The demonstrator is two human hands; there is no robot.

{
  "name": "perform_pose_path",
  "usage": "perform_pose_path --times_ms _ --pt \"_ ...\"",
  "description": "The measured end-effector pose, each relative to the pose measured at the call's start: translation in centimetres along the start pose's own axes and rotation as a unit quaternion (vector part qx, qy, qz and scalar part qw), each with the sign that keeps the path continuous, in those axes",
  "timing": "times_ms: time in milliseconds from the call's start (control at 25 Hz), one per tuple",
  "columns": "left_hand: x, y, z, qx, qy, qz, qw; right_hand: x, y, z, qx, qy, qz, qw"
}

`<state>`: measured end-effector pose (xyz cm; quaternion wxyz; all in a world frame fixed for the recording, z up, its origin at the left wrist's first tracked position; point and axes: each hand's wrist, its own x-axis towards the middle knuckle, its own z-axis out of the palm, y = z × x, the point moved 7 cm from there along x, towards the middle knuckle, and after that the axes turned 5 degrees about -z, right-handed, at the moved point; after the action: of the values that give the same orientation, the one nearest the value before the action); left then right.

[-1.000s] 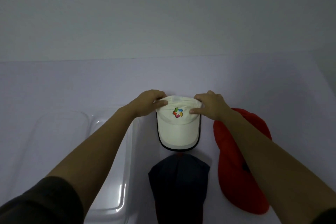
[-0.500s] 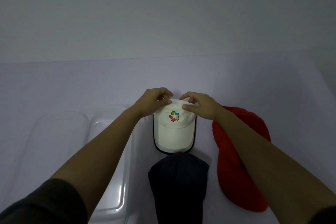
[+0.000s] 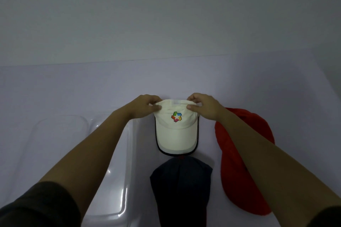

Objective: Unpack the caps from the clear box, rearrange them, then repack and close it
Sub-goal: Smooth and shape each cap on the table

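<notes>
**Rearranging: White Cap Held at Rear Edge**

**Status.** All three caps are out of the box (image 3: 118,190) and on the worktop (image 3: 239,88). The step in hand is judged to be the rearranging stage. Repacking has not begun.

**Grips.** The left grip (image 3: 145,106) and the right grip (image 3: 204,107) each pinch the far rim of the white cap (image 3: 176,134), one at each rear corner. Thumb and fingers are curled onto the fabric. Neither grip holds anything else.

**Positions.**
- The white cap lies flat, well away from the person, with its logo up and its brim toward the person.
- The dark cap (image 3: 180,190) lies just nearer the person. Its top sits at the white brim's edge; whether the two touch cannot be told.
- The red cap (image 3: 258,143) lies to the right of both, partly hidden by the right forearm.
- The box stands open to the left of the caps. A second clear piece (image 3: 55,134) lies beside it. Which piece is the lid cannot be told.

**Next move.** The white cap probably needs its crown flattened or folded before stacking. This calls for an even pull from both grips so that the soft crown does not twist. The brim should stay level on the worktop. Each cap must then go left into the box without dragging its neighbour.
</notes>
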<state>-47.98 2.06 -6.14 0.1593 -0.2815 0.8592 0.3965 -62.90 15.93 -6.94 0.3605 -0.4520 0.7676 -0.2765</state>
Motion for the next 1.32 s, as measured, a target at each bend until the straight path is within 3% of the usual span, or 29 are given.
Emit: perform_pose_path --times_ms 80,160,480,600,720,840,960,1160,1320 --pt "0.0 -0.5 -0.7 0.053 0.015 0.011 0.998 0.3 0.3 -0.6 -0.122 0.019 0.001 0.992" --pt "0.0 -0.4 -1.1 0.07 0.025 0.018 0.997 0.6 0.1 -0.6 -0.165 0.027 -0.004 0.986" --pt "-0.5 0.7 -2.3 0.032 0.118 0.008 0.992 0.1 -1.4 -1.1 -0.071 0.007 -0.057 0.996" --pt "-1.7 2.8 -3.8 0.011 0.208 0.034 0.977 -2.0 -2.5 -4.0 -0.051 0.078 -0.099 0.991" --pt "-2.9 6.1 -3.5 -0.014 0.245 0.072 0.967 -6.2 -0.8 -8.3 -0.029 0.157 -0.087 0.983" --pt "-3.5 9.6 -1.2 -0.045 0.225 0.102 0.968 -10.6 2.8 -11.0 -0.025 0.144 -0.024 0.989" --pt "-3.1 13.4 3.3 -0.012 0.15 0.121 0.981 -15.6 7.3 -11.2 -0.02 0.112 0.061 0.992" --pt "-2.3 17.7 12.3 -0.016 0.01 0.12 0.993 -24.3 14.9 -6.0 0.09 0.072 0.198 0.973" --pt "-2.1 20.8 16.3 0.032 -0.001 0.142 0.989 -26.7 15.9 -0.8 0.039 0.086 0.202 0.975"
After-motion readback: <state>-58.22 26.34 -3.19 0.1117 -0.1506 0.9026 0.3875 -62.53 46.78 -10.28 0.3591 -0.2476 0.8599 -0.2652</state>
